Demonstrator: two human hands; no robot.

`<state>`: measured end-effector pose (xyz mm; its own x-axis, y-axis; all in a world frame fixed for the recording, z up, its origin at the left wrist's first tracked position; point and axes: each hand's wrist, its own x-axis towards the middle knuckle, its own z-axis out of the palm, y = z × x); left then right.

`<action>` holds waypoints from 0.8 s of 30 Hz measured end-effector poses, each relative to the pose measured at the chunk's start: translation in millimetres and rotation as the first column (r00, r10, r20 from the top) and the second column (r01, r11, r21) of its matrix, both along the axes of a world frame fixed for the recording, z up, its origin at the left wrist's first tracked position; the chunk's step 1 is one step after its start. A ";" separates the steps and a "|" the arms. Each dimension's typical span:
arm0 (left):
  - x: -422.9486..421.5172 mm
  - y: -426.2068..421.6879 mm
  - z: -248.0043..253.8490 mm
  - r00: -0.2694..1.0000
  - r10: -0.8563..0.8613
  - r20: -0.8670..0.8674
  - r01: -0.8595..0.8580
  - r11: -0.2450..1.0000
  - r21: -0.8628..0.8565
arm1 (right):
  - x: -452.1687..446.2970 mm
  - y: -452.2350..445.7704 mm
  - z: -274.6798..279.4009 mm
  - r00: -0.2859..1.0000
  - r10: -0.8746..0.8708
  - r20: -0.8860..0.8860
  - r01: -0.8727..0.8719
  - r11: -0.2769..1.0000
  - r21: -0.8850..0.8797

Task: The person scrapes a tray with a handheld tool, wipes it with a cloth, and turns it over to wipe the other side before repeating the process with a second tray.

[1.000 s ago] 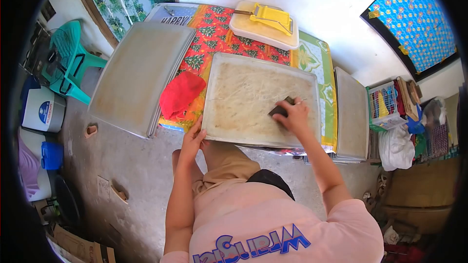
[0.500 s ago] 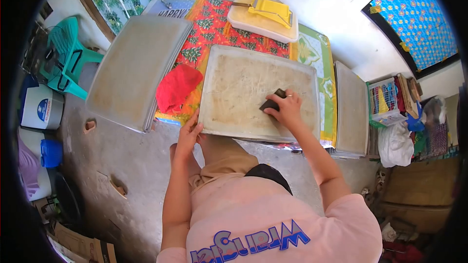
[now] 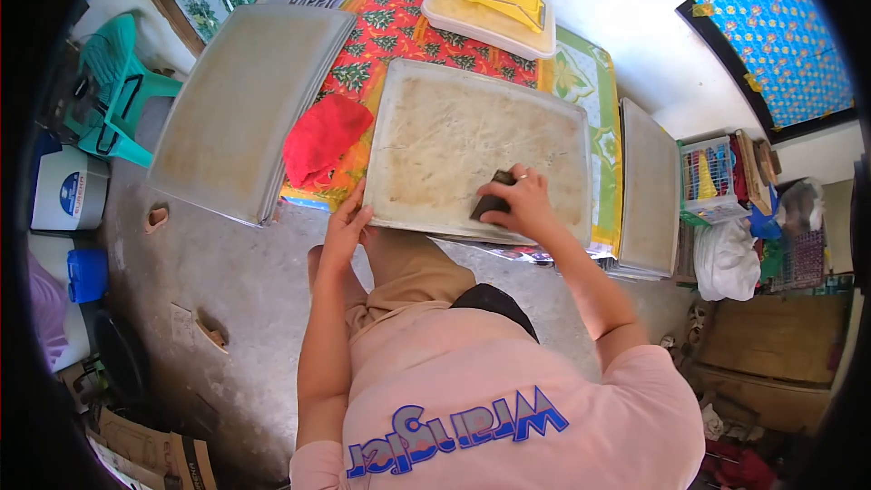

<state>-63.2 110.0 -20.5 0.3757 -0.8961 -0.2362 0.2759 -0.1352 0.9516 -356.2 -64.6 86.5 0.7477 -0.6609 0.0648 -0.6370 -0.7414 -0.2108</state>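
A flat metal baking tray point(image 3: 481, 141) with a worn, brown-stained surface lies in front of me on the table. My right hand point(image 3: 528, 206) grips a dark, sponge-like block point(image 3: 493, 200), pressed to the tray's surface near its front edge, right of the middle. At the tray's near left corner, my left hand point(image 3: 345, 225) holds the rim, with some fingers hidden beneath it. A crumpled red cloth point(image 3: 327, 141) lies just left of the tray.
Stacks of similar trays point(image 3: 249, 109) stand left and right point(image 3: 649, 186). Behind, a white tub point(image 3: 454, 25) carries a yellow slicer point(image 3: 506, 0). A patterned tablecloth point(image 3: 390, 14) covers the table. A green chair point(image 3: 122, 82) and a cooler point(image 3: 73, 186) are at left.
My right hand has moved the dark block left and toward the tray's front edge. My left hand stays on the corner. The whole view has shifted slightly.
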 end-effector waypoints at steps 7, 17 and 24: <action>-2.6 1.1 8.7 0.998 -0.015 -0.065 0.018 0.998 0.054 | -78.5 -48.8 9.0 0.704 -0.706 0.076 0.710 0.700 -0.070; -3.0 0.7 13.8 0.999 -0.002 -0.049 0.005 0.997 0.076 | -78.4 -40.0 -0.6 0.778 -0.629 0.003 0.626 0.774 -0.099; -3.6 2.1 18.9 1.000 -0.007 -0.028 0.009 0.997 0.082 | -51.9 -20.0 2.4 0.804 -0.592 -0.051 0.586 0.804 -0.100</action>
<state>-66.9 112.1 -1.6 0.3612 -0.8760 -0.3195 0.3005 -0.2150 0.9292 -408.2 -84.6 88.9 0.2203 -0.9710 0.0928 -0.9679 -0.2294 -0.1028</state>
